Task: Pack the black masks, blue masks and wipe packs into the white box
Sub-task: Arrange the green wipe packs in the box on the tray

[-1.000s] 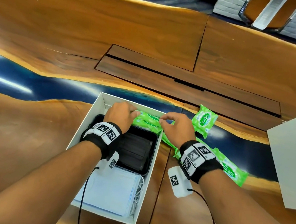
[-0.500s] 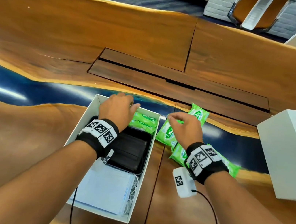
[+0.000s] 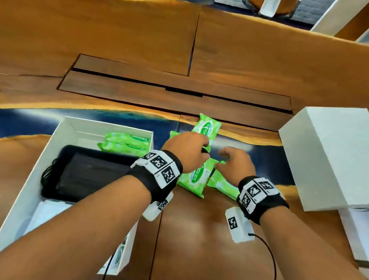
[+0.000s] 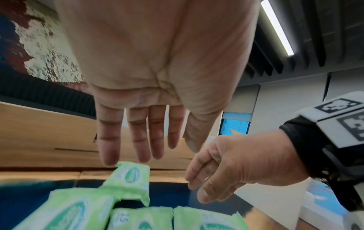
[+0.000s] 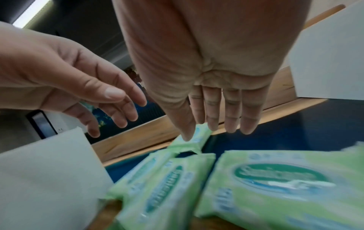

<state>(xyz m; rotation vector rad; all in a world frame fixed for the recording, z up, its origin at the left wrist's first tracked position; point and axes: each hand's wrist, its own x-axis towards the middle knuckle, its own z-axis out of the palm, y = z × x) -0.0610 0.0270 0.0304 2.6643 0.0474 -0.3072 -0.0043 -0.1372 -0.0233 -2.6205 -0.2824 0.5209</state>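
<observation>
Hovering open and empty, your left hand (image 3: 185,150) and right hand (image 3: 235,163) should pinch the soft, slippery wipe packs (image 3: 193,177) across their plump middles.

The white box (image 3: 27,188) lies open on the wooden table (image 3: 122,34), holding two green wipe packs (image 3: 128,143) at its far end, black masks (image 3: 92,174) in the middle and blue masks (image 3: 47,215) nearest the person. Just right of the box, the left hand (image 3: 186,152) and right hand (image 3: 235,164) hover over loose wipe packs (image 3: 194,177). Further right sits a white lid (image 3: 343,159).
</observation>
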